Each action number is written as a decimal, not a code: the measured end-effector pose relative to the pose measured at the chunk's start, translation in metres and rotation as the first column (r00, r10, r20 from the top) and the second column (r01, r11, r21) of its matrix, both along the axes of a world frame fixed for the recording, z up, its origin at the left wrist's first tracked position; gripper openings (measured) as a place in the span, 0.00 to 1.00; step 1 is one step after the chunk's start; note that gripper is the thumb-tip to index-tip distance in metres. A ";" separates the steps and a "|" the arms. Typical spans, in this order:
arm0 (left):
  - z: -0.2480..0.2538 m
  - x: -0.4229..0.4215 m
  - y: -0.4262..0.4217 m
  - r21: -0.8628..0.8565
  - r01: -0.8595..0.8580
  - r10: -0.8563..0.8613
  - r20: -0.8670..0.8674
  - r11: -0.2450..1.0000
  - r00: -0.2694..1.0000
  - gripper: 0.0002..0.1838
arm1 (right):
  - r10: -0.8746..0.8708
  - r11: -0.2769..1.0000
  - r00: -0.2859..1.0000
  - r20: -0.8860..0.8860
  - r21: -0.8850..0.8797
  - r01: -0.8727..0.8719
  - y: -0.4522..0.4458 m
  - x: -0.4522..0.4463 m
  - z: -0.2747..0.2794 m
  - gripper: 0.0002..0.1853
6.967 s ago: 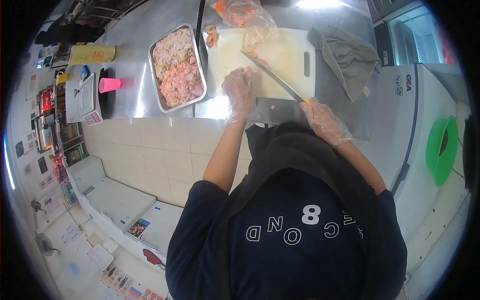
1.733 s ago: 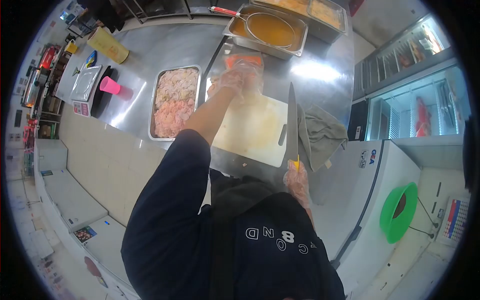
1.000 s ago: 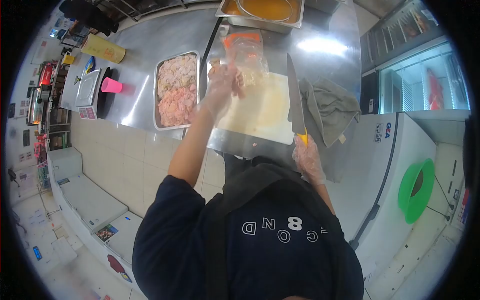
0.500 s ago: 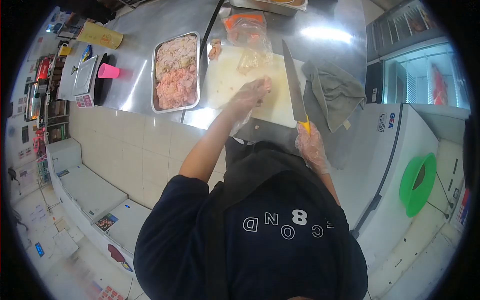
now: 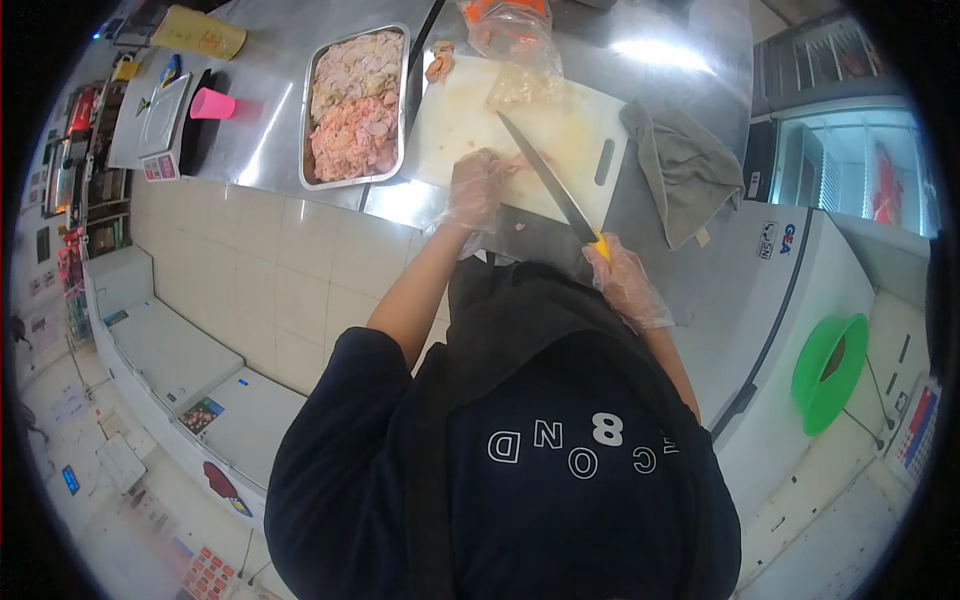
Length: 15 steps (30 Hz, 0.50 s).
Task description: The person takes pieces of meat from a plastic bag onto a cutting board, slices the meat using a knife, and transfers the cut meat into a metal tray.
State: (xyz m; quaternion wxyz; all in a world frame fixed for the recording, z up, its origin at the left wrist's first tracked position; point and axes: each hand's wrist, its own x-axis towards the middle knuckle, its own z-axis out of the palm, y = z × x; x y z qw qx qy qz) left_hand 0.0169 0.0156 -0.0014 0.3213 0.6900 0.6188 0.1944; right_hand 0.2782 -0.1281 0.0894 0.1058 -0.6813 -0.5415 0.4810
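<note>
My right hand (image 5: 628,278), in a clear plastic glove, grips the yellow handle of a long knife (image 5: 553,180). Its blade slants up and left over the white cutting board (image 5: 573,110). At the board's near left part, my gloved left hand (image 5: 474,188) has its fingers closed on a piece of raw meat (image 5: 517,163). That meat lies just left of the blade; whether the edge touches it I cannot tell. Another small piece of meat (image 5: 439,63) rests by the board's far left corner. A clear plastic bag (image 5: 515,45) with orange on it overlaps the board's far edge.
Left of the board stands a metal tray (image 5: 405,120) filled with chopped raw meat. A grey cloth (image 5: 690,165) lies to the right. Farther left are a pink cup (image 5: 212,104), a scale (image 5: 163,125) and a yellow container (image 5: 200,33). A white chest freezer (image 5: 760,290) borders the right side.
My left hand has drawn back and left, bringing the meat down onto the board. The knife has swung left, so its blade now crosses the board beside the meat.
</note>
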 end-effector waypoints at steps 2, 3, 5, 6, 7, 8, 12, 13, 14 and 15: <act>0.016 -0.005 -0.005 -0.016 -0.037 0.038 0.024 0.999 0.999 0.14 | 0.009 1.000 1.000 -0.005 -0.009 -0.009 -0.001 0.005 -0.001 0.22; 0.019 -0.007 -0.010 -0.030 -0.060 0.061 0.045 0.998 0.997 0.14 | 0.002 1.000 0.999 0.034 0.007 -0.002 -0.002 0.006 -0.003 0.22; 0.012 -0.009 -0.020 0.105 -0.040 0.041 -0.010 0.994 0.999 0.14 | 0.002 1.000 0.997 0.079 0.023 -0.004 -0.002 0.009 -0.003 0.22; 0.011 -0.011 -0.025 0.237 -0.002 0.021 -0.076 0.971 0.997 0.13 | -0.009 1.000 0.999 0.040 -0.009 0.010 0.000 0.007 0.004 0.21; 0.010 -0.014 -0.028 0.236 -0.008 0.026 -0.073 0.972 0.997 0.13 | -0.023 0.999 1.000 -0.001 -0.041 0.023 0.002 0.004 0.008 0.21; 0.010 -0.017 -0.030 0.263 -0.010 0.024 -0.050 0.965 0.998 0.13 | -0.018 0.999 1.000 0.002 -0.042 0.018 0.001 0.002 0.009 0.21; 0.021 0.000 -0.034 0.543 -0.143 0.190 -0.031 0.827 0.981 0.10 | 0.056 0.989 0.992 0.112 0.133 -0.071 0.001 -0.007 0.018 0.19; 0.018 0.008 -0.033 0.539 -0.149 0.195 -0.030 0.829 0.980 0.10 | 0.100 0.973 0.984 0.146 0.192 -0.127 0.003 -0.009 0.021 0.18; 0.014 0.017 -0.027 0.520 -0.179 0.192 0.028 0.835 0.981 0.10 | 0.107 0.973 0.983 0.149 0.189 -0.134 0.006 -0.009 0.022 0.18; 0.010 0.028 -0.022 0.499 -0.206 0.188 0.086 0.842 0.978 0.09 | 0.147 0.968 0.974 0.171 0.179 -0.178 0.008 -0.010 0.022 0.18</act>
